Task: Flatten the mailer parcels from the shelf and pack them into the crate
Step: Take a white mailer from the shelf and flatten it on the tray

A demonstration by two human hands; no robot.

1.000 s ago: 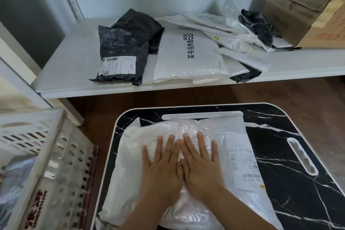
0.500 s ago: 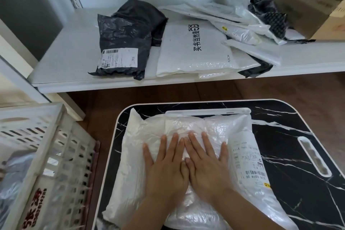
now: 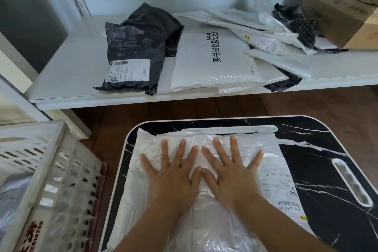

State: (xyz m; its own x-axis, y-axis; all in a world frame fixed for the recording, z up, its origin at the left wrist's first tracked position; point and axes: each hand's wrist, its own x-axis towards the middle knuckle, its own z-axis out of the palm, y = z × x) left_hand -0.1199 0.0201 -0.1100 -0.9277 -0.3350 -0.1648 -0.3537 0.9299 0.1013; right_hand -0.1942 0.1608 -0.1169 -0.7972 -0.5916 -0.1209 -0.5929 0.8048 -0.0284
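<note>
A long white metal shelf (image 3: 67, 71) runs across the upper half of the view, carrying a loose pile of parcels: a crumpled black plastic mailer with a white shipping label (image 3: 134, 65), a flat white mailer printed with black characters (image 3: 216, 61), and thinner white and clear bags (image 3: 263, 32) heaped toward a brown cardboard box (image 3: 343, 4) at the right end. Below the shelf stands a black marble-patterned table with a white rim (image 3: 327, 170), and to its left a white slatted plastic crate (image 3: 51, 180) sits with something pale and glossy inside.

On the table lies a wrinkled white plastic mailer parcel with a printed label on its right side (image 3: 204, 221), covering most of the tabletop's left and middle. Both forearms reach in from the bottom edge, angled toward each other. The left hand (image 3: 173, 176) and the right hand (image 3: 231, 172) lie palm-down, side by side on the parcel's upper middle, thumbs touching at the tips. The fingers of each hand are straight and fanned wide apart, flat against the plastic.
</note>
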